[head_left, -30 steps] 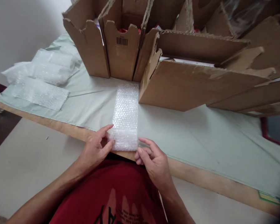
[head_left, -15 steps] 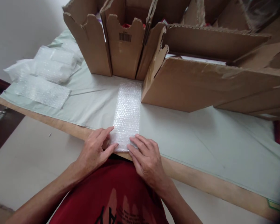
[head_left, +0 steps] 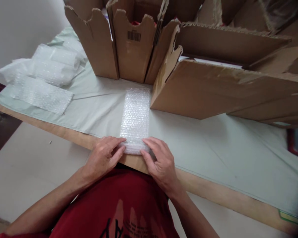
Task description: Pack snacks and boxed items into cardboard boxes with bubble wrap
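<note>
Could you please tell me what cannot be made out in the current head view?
All in the head view:
Barcode: its print is too small to read.
Bubble wrap between the left hand and right hand: fingers cover part of its near edges, and its layers hide whether anything lies inside.
Red shirt: lettering blurred, and cut off by the bottom edge.
Large cardboard box: its front wall hides most of its contents.

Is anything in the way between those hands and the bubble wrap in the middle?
No, nothing visible is. The left hand and right hand touch the near end of the bubble wrap, one at each side. The boxes stand farther back, not in between.
</note>
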### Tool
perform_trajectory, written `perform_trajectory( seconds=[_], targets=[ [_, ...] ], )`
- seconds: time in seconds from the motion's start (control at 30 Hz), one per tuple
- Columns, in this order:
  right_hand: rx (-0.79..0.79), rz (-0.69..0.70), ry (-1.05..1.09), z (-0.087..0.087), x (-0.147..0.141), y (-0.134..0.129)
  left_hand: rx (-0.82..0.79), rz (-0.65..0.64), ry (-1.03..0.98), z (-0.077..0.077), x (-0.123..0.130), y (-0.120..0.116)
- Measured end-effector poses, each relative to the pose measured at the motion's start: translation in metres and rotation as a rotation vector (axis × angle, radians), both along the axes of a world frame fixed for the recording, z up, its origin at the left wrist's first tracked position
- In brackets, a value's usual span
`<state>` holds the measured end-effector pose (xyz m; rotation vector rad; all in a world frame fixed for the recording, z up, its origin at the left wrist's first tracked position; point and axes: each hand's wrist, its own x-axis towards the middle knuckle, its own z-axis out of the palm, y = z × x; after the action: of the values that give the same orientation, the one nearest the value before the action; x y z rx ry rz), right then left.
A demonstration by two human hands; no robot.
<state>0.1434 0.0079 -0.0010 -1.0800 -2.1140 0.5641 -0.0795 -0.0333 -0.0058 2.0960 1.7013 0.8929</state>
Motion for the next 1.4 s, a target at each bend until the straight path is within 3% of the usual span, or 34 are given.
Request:
perform_trajectory(
  seconds=[0.13,0.3,0.53,0.67,0.77,0.9,1.03,1.2,1.27,1.4],
  targets=[
    [0.145,0.06,-0.123,0.0,0.007,-0.004,-0.014,0.009,0.027,-0.002,0.0,0.006],
    [0.153,0.182,-0.198,-0.006,0.008,0.002,0.018,0.032,0.066,0.002,0.0,0.007],
    [-0.062,0.266,-0.114,0.003,0.003,0.025,0.071,-0.101,0.005,0.01,0.0,0.002],
    [-0.121,0.185,-0.127,0.005,0.001,0.03,0.063,-0.076,-0.009,0.003,0.0,0.012],
    [0.028,0.07,-0.134,0.002,0.001,0.03,0.088,-0.04,0.037,-0.003,0.0,0.027],
    [0.137,0.122,-0.231,-0.004,0.002,0.029,0.156,0.019,0.077,-0.008,-0.001,0.042],
    [0.117,0.156,-0.247,-0.006,0.001,0.035,0.188,-0.029,0.054,-0.004,-0.003,0.038],
    [-0.033,0.227,-0.128,0.004,0.004,0.036,0.09,-0.165,-0.027,0.004,-0.006,0.021],
    [-0.038,0.207,-0.118,0.006,0.005,0.033,0.055,-0.148,-0.074,0.002,-0.006,0.021],
    [0.111,0.105,-0.165,0.004,0.005,0.029,0.094,-0.055,-0.047,-0.007,-0.004,0.035]
  ],
)
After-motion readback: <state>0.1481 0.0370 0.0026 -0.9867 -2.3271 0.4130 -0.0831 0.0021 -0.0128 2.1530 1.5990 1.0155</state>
